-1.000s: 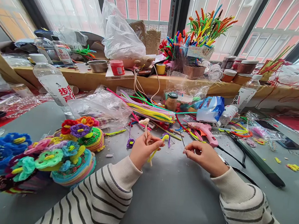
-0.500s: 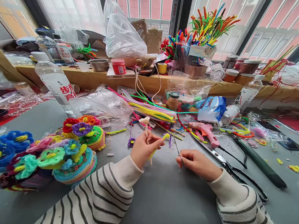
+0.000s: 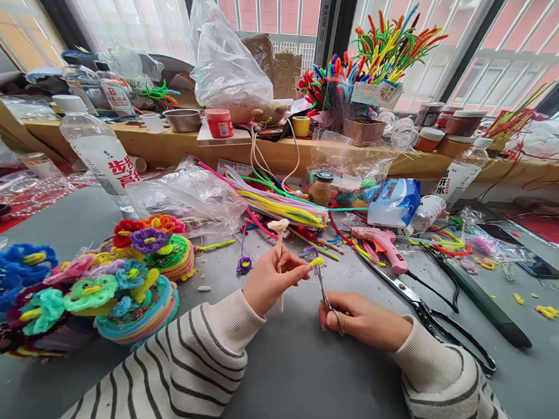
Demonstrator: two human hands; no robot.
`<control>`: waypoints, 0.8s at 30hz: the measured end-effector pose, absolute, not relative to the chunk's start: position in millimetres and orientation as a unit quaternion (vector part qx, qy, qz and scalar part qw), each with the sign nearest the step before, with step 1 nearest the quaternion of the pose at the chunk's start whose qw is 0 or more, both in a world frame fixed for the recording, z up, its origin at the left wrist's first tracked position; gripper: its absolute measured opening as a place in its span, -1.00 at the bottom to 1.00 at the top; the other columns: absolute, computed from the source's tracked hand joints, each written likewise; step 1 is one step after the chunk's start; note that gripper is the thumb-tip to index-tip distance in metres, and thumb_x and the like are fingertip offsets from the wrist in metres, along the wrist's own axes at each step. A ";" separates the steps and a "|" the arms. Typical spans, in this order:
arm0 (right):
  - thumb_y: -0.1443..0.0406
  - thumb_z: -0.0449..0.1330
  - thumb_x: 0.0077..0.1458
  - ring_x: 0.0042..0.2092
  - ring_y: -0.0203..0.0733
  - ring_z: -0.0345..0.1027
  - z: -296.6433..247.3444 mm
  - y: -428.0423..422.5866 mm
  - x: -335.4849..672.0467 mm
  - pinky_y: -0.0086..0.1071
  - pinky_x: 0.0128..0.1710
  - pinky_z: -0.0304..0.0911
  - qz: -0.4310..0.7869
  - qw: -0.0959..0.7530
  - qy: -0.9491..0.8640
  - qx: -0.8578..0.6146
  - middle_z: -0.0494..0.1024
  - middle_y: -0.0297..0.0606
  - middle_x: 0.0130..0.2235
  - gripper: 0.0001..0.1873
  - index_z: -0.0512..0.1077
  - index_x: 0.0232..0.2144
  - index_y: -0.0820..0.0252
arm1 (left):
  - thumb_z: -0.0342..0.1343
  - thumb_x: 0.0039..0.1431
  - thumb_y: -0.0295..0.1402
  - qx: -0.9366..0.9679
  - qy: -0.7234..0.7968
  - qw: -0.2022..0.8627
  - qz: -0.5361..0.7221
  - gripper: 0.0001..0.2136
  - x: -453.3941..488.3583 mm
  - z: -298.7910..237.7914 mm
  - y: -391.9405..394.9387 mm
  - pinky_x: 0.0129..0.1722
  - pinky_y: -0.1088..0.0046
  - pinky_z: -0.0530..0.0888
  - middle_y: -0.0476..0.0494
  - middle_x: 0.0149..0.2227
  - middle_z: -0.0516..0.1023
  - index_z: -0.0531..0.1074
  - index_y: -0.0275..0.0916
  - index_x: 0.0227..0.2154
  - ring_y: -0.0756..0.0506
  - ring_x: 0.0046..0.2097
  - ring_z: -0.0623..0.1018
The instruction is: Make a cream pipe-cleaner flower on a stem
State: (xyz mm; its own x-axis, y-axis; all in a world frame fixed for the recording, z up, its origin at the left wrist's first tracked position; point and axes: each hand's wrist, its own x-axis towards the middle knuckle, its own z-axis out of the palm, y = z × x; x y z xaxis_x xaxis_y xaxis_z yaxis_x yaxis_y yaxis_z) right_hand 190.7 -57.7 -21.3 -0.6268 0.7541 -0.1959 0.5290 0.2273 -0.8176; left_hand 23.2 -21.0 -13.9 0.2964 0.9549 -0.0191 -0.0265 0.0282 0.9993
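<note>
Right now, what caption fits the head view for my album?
Left hand holds a yellow fuzzy pipe cleaner; right hand snips with small metal scissors.

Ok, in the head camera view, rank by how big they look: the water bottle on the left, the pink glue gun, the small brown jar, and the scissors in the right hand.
1. Water bottle
2. Pink glue gun
3. Small scissors
4. Brown jar

The last two look close in size, and the scissors lie nearer the camera, so their order is unsure.

Single head-worn view, looking forward and down, close over the tabletop (image 3: 295,378), facing the window ledge (image 3: 274,152) beyond.
</note>
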 end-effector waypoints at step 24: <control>0.00 -0.12 -0.05 -0.57 -0.41 0.01 -21.8 -53.2 192.4 -0.52 -0.57 -0.05 0.445 0.154 -0.742 -0.477 0.22 -0.40 -0.63 -0.53 0.24 -0.67 0.27 | 0.10 -0.19 -0.41 0.581 0.399 0.571 0.422 -0.64 23.2 -15.8 -18.9 -0.58 0.56 0.30 0.04 -0.55 0.36 -0.08 -0.22 -0.67 0.12 -0.59 0.29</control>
